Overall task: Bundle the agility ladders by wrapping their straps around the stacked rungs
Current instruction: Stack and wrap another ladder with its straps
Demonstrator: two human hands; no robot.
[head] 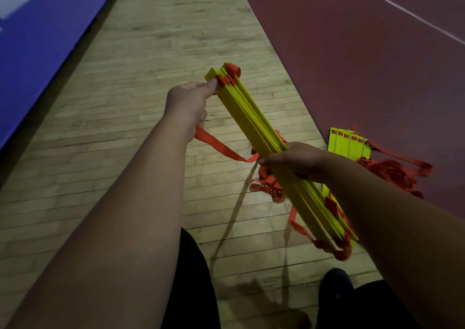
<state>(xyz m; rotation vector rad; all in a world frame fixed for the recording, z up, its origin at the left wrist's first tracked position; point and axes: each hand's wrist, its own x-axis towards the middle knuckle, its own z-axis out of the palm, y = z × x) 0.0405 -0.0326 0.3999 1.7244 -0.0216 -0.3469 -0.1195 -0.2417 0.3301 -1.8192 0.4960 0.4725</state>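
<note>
Two hands hold one bundle in the head view, raised above the wooden floor (151, 51). The stacked rungs (249, 113), yellow and flat, run slantwise from far left to near right, with small red strap loops showing at both ends. The left hand (187, 102) grips the far end, its thumb pressed against the side of the stack just below the red loops, its fingers hidden behind the rungs. The right hand (294, 158) is closed around the stack near its middle, coming in from the right with the fingers curled over the top edge. A red strap (219, 147) comes out from under the left hand and runs taut to the stack just beside the right hand; whether the left fingers pinch it cannot be told. More red webbing hangs loose beneath the stack. A second ladder (349, 143) lies on the floor to the right, where the wood meets a red mat (364, 64), its red straps heaped beside it. A blue mat (45, 39) lies at far left, and a dark shoe (336, 283) shows near the bottom edge.
</note>
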